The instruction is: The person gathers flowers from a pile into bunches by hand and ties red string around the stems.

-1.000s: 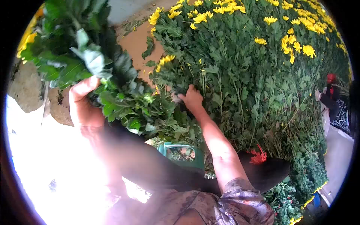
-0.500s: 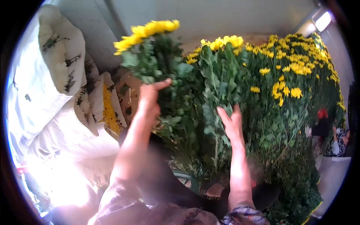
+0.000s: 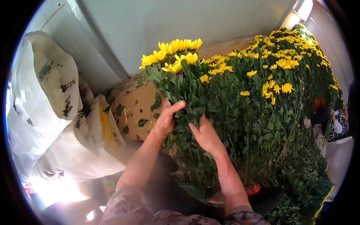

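Note:
A bunch of yellow flowers (image 3: 182, 56) with leafy green stems stands upright between my hands. My left hand (image 3: 168, 115) is wrapped round the left side of its stems, thumb across the front. Lower and to the right, my right hand (image 3: 206, 135) closes on the stems, its fingertips partly hidden among the leaves. Beside and behind the bunch lies a large heap of yellow flowers (image 3: 258, 123), blooms toward the back and stems toward me.
White sacks (image 3: 48, 101) stand on the left, one with yellow petals inside. Brown cardboard (image 3: 137, 107) with loose leaves lies beyond my left hand. A pale wall (image 3: 180, 22) rises at the back. Another person (image 3: 339, 123) is at the far right.
The two separate bunches, one in each hand, have come together into one. My hands have moved close to each other, and the view has shifted up toward the wall.

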